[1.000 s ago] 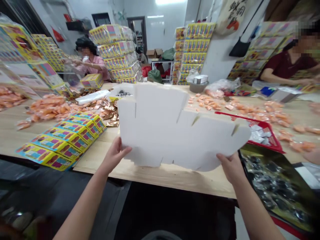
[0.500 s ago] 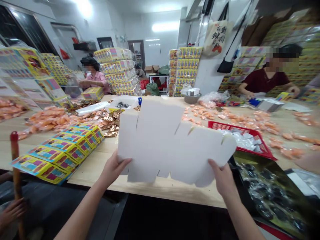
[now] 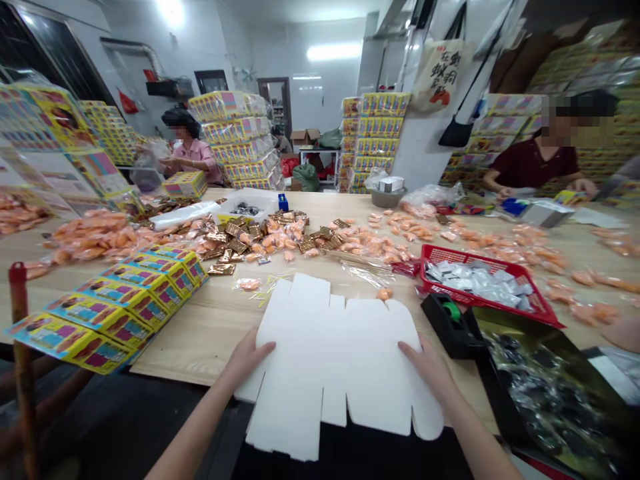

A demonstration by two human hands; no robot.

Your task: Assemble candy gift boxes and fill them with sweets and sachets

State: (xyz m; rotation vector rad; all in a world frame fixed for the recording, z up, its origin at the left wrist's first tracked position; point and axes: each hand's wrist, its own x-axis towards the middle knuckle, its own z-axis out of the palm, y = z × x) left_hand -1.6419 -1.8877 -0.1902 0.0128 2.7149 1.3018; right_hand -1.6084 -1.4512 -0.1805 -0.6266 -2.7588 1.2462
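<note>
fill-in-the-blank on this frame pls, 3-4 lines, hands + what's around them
1. Both hands, left hand and right hand, rest on a flat white ____ blank.
2. The cardboard lies on the wooden table, its near edge hanging over the table's ____.
3. The basket beyond the right hand is ____ in colour.
4. The flat boxes beside the left hand are mostly ____.

Missing words: cardboard; edge; red; yellow
</note>
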